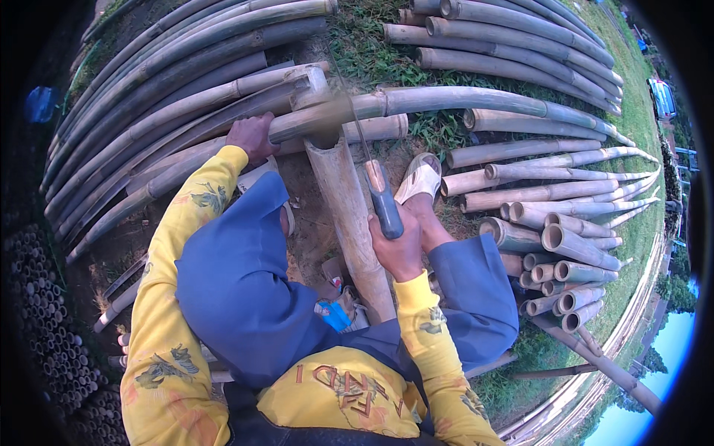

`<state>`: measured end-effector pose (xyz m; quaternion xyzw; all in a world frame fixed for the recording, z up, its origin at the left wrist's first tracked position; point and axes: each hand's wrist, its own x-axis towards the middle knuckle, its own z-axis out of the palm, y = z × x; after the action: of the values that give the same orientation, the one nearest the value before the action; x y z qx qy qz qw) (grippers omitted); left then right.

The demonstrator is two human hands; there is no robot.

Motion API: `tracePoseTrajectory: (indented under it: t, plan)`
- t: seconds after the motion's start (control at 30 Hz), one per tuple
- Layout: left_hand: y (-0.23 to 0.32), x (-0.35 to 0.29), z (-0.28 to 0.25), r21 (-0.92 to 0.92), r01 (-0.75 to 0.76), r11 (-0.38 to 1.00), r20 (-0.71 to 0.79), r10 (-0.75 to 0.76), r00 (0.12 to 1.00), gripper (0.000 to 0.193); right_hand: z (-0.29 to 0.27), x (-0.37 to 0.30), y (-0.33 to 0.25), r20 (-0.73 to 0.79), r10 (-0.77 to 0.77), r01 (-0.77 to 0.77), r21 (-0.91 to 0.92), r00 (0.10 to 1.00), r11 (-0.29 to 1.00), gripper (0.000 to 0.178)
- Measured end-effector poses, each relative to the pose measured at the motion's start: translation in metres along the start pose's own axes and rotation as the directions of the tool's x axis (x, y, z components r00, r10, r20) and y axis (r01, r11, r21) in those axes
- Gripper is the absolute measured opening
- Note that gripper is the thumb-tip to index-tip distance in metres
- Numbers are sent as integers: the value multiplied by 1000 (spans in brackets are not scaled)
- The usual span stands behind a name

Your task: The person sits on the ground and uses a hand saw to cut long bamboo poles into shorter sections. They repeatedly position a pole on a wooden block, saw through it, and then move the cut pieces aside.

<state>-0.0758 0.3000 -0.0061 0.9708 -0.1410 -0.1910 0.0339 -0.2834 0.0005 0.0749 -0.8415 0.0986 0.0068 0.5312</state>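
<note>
My right hand point(399, 245) is wrapped around the dark-and-wood handle of a handsaw point(381, 195). The saw's thin blade runs away from me and crosses a long bamboo pole point(439, 98), with a brownish blur where they meet. At the pole's near-left end, my left hand point(253, 138) is closed against it, fingers partly hidden. Beneath the pole, a thick bamboo support point(343, 208) slopes toward me between my legs. The pole rests across the support's far part and stretches to the right.
Long bamboo poles point(171, 63) lie on the left, others point(513, 63) at the far right. Cut bamboo ends point(561, 238) are stacked right of my knee. Many short hollow pieces point(48, 320) are piled far left. A blue packet point(333, 316) lies by the support.
</note>
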Motion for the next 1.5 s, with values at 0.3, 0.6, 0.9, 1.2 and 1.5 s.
tracePoseTrajectory:
  t: [0.3,0.6,0.9,1.2,1.5]
  plan:
    - [-7,-1,0,-28,10,1000,-38,-11,999,58,-41,-58,-38,47,43,-39,-90,998,995,9]
    - [-8,-3,8,-19,-1,1000,-73,-1,997,64,-46,-121,-34,-51,65,-69,-73,997,995,8]
    - [-8,-5,-1,-33,-15,999,-19,15,1000,63,-75,-153,-44,-19,83,-85,-154,996,984,14]
    - [-2,-33,-12,-114,-99,989,-69,91,993,64,-96,-116,-34,-324,-167,76,-278,931,958,23]
    - [7,-45,32,-144,-206,968,-30,204,978,65,-109,65,130,-178,-211,7,-749,961,662,39]
